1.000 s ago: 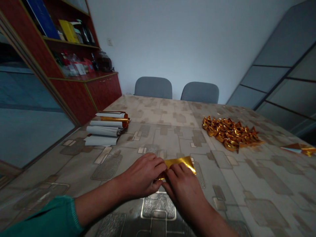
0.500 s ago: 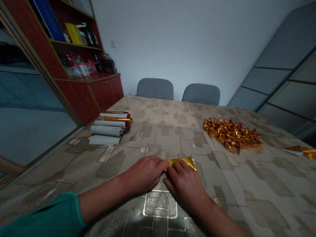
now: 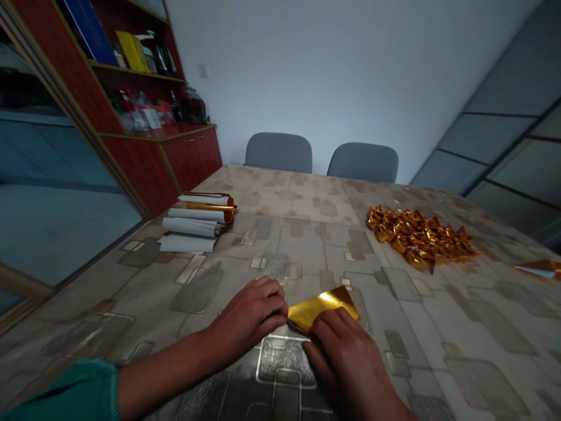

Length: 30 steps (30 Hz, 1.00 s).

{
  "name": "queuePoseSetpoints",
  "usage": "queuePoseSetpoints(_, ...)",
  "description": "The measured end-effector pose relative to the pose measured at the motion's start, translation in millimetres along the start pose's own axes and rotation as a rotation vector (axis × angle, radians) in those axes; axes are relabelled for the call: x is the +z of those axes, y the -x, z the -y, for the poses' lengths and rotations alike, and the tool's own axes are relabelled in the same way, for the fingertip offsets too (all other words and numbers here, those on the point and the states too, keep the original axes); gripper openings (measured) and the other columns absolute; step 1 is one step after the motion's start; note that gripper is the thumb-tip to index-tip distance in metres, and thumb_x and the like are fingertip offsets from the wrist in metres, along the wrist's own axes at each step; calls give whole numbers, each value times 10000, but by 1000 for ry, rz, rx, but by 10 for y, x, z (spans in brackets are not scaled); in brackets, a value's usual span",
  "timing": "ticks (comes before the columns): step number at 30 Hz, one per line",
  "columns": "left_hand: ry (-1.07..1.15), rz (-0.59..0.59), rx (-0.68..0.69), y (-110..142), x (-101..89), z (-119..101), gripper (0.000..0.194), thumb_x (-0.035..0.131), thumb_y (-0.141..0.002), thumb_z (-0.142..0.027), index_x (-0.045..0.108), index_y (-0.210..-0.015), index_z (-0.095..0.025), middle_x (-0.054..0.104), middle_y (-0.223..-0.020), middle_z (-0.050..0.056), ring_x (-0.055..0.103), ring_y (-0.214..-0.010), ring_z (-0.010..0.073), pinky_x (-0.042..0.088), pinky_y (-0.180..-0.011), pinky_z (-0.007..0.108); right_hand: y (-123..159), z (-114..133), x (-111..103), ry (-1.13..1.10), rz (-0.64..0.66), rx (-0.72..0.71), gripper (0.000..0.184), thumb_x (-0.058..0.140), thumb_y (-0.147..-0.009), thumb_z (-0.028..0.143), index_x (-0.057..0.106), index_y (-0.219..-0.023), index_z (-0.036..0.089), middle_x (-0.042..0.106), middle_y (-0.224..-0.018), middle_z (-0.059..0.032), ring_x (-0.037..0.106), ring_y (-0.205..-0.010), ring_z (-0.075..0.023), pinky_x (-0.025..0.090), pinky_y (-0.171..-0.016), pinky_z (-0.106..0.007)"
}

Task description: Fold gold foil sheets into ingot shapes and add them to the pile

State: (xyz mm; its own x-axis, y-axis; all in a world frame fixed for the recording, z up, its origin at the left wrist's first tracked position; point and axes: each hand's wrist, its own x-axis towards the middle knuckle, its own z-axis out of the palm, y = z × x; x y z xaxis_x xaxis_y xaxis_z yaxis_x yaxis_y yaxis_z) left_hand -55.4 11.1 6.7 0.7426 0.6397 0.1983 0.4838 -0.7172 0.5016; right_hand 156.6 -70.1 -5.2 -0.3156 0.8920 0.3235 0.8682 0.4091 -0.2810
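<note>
A folded sheet of gold foil paper (image 3: 324, 305) lies just above the patterned tablecloth in front of me, between my hands. My left hand (image 3: 252, 310), fingers curled together, pinches its left end. My right hand (image 3: 348, 345) grips the near edge toward the right, with the thumb lower and slightly apart from the fingers. The fingertips of both hands are partly hidden. The far right corner of the foil stands free and catches the light.
Rolled sheets (image 3: 193, 225), white outside with some gold, rest at the left. Several folded gold foil pieces (image 3: 416, 237) are clustered at the right, with another foil piece (image 3: 541, 268) near the right edge. Two grey chairs (image 3: 278, 152) stand behind the table (image 3: 298, 190).
The foil paper has turned and shows more of its gold face. My right hand has moved right and nearer to me; my left hand has shifted slightly left. The view has tilted a little.
</note>
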Motion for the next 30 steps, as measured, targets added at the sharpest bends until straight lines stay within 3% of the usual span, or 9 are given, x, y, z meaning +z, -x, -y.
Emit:
queuePoseSetpoints(10, 3, 23, -104, -14, 1, -9, 70, 612, -942, -222, 641, -882, -198, 614, -983, 33, 540, -970, 223, 396, -850, 359, -141, -127, 49, -158, -9, 139, 187, 630, -880, 148, 607, -705, 209, 651, -756, -29, 609, -731, -217, 428, -654, -316)
queuePoseSetpoints(19, -62, -4, -145, -68, 77, 47, 156, 660, -923, -312, 615, -830, -196, 592, -929, 16, 524, -923, 221, 378, -807, 352, -114, -127, 157, 15, -101, 84, 199, 568, -859, 149, 531, -677, 220, 593, -684, -30, 562, -634, -209, 373, -596, -307)
queuePoseSetpoints(30, -129, 30, -210, -116, 68, -1, 135, 666, -876, -239, 579, -786, -188, 571, -901, 17, 516, -904, 229, 379, -797, 374, -112, -112, 213, 85, -107, 105, 174, 533, -838, 129, 514, -690, 220, 583, -697, -40, 529, -627, -209, 340, -603, -322)
